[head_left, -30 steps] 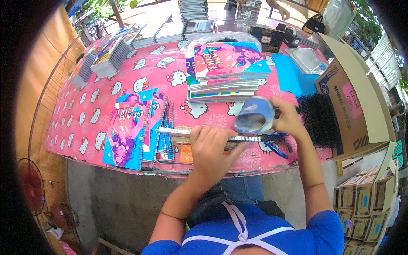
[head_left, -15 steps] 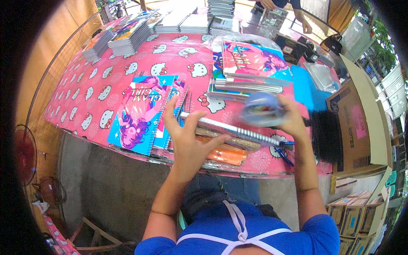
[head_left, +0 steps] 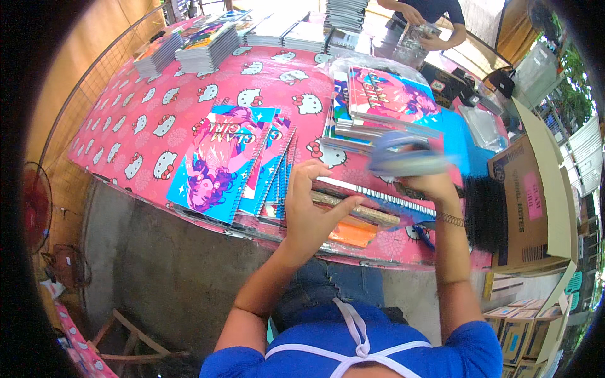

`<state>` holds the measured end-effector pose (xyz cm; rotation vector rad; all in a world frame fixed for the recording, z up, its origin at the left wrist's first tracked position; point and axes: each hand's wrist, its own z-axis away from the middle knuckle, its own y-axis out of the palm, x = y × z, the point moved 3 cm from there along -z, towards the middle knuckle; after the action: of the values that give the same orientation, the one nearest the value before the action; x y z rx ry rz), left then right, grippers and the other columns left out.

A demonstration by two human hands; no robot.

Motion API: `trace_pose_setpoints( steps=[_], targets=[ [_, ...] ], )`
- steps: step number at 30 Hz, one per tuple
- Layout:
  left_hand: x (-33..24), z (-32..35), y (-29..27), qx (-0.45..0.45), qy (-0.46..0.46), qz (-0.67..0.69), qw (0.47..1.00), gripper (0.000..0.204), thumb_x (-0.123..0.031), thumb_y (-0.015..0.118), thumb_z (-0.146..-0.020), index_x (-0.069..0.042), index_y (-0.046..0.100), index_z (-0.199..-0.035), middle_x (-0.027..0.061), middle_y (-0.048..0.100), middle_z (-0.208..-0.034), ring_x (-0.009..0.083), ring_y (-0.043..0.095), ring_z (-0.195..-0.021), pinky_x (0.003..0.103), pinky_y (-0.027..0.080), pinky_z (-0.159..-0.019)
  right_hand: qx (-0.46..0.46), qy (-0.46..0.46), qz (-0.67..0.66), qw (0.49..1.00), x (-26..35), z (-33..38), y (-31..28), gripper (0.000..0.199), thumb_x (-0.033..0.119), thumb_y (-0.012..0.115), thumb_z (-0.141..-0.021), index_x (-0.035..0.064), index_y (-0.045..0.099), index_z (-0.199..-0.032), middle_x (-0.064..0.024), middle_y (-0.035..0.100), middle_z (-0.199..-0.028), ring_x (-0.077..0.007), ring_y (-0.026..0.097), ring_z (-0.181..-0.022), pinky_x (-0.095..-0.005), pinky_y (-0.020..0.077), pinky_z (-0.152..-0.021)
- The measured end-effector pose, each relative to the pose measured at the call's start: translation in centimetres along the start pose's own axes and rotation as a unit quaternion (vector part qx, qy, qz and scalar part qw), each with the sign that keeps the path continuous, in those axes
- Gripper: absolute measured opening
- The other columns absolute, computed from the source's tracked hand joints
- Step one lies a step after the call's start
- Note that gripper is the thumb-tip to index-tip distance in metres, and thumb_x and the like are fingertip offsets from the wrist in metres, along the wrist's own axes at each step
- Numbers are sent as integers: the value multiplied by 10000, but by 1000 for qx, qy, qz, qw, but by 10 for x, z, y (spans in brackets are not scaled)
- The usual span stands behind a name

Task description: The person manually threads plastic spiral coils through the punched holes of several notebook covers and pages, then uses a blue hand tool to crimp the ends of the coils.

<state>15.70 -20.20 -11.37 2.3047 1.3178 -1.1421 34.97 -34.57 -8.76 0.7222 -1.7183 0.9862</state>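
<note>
My left hand (head_left: 315,208) is closed around the left end of a spiral notebook (head_left: 378,195), seen edge-on with its white pages and wire coil. Its thumb presses along a worn brown block (head_left: 362,211) on the near side. An orange plastic-wrapped item (head_left: 353,233) lies below that block. My right hand (head_left: 435,189) grips a rounded blue tool (head_left: 406,154), too smeared by motion to name, above the notebook. Left of my left hand lie overlapping spiral notebooks (head_left: 220,164) with pink and blue covers. A blue-handled item (head_left: 426,238) lies partly hidden beside my right forearm.
A stack of similar notebooks (head_left: 391,94) stands beyond my hands. Black binding coils (head_left: 480,211) and an open cardboard box (head_left: 529,195) stand at the right. More notebook piles (head_left: 205,53) line the far edge of the pink tablecloth (head_left: 142,151). Another person's hands (head_left: 432,41) hold a clear-wrapped item.
The view has shifted, so the table sits farther right. My left fingers, spread before, have closed on the notebook. The blue tool in my right hand has turned.
</note>
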Motion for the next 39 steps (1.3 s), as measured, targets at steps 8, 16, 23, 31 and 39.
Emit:
trace_pose_setpoints(
  steps=[8, 16, 23, 31, 39],
  targets=[
    [18, 6, -6, -13, -114, 242, 963, 419, -17, 714, -779, -35, 491, -1133, 68, 535, -1078, 141, 539, -977, 281, 448, -854, 6, -53, -46, 998, -4, -11, 15, 397, 142, 761, -689, 42, 590, -1033, -71, 637, -924, -178, 598, -818, -343, 481, -834],
    [39, 13, -24, -15, -226, 356, 906, 237, -63, 629, -883, -3, 653, -1111, 27, 627, -1011, 72, 541, -874, 215, 439, -766, -17, -79, 39, 996, 5, -22, 28, 444, 49, 713, -600, 31, 601, -1029, -45, 646, -906, -179, 596, -814, -293, 474, -752],
    [35, 2, -22, -5, -252, 435, 864, 203, -18, 695, -811, -2, 673, -1013, 30, 638, -969, 69, 556, -833, 214, 455, -737, -10, 19, 519, 854, -17, -15, 27, 369, 152, 697, -661, 65, 545, -986, -143, 592, -1020, -348, 602, -957, -433, 505, -738],
    [-81, -35, -91, -117, 192, -114, 968, 215, -80, 771, -729, -62, 641, -899, 82, 661, -850, 209, 632, -840, 300, 497, -728, -58, 81, 470, 877, -29, 101, -11, 635, 303, 739, -722, -3, 505, -1227, -244, 445, -1320, -409, 417, -1236, -460, 351, -1026],
    [-70, 18, -12, 150, 46, -36, 987, 279, 56, 696, -658, -19, 681, -927, 121, 661, -1021, 256, 657, -894, 327, 521, -744, -140, 113, 498, 848, -54, 157, -4, 440, 232, 655, -818, -1, 559, -1179, -216, 533, -1140, -364, 512, -1059, -426, 403, -921]
  ],
)
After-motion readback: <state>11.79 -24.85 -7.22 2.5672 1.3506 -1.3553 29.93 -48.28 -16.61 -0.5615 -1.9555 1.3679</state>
